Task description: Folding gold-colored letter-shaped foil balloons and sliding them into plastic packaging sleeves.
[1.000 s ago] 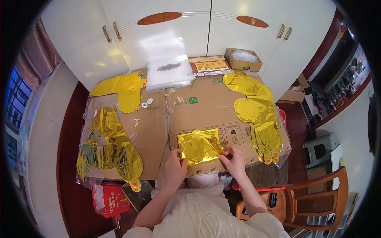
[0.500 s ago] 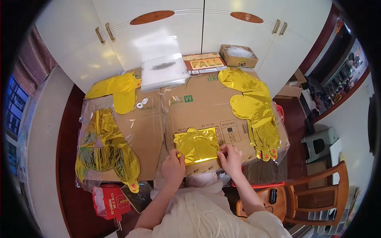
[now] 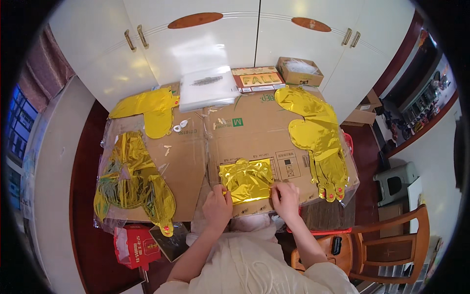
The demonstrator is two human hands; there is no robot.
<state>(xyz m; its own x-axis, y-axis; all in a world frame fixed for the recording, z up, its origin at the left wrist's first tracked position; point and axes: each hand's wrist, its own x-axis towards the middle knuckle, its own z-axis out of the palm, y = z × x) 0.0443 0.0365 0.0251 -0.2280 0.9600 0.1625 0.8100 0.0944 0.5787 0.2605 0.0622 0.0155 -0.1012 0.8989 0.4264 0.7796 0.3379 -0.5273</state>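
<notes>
A folded gold foil balloon [image 3: 246,182] lies flat near the front edge of the cardboard-covered table, its upper outline rounded and its lower edge straight. My left hand [image 3: 218,205] pinches its lower left corner between closed fingers. At the lower right corner, my right hand [image 3: 285,198] has thumb and fingers pressed together on the foil. Flat, uninflated gold foil balloons lie to both sides: a stack [image 3: 318,142] on the right, one [image 3: 134,179] at the front left and another [image 3: 149,110] at the back left.
Behind are a stack of clear plastic bags [image 3: 208,88], a printed flat box [image 3: 257,79] and an open carton [image 3: 299,71] against white cabinets [image 3: 205,44]. White tape rings [image 3: 180,126] and small paper strips lie on the cardboard [image 3: 186,161]. A wooden chair [image 3: 391,242] stands at right, a red bag [image 3: 136,247] below left.
The whole view has shifted slightly. Both hands stay at the lower corners of the folded foil balloon, and its creases and shine have changed a little.
</notes>
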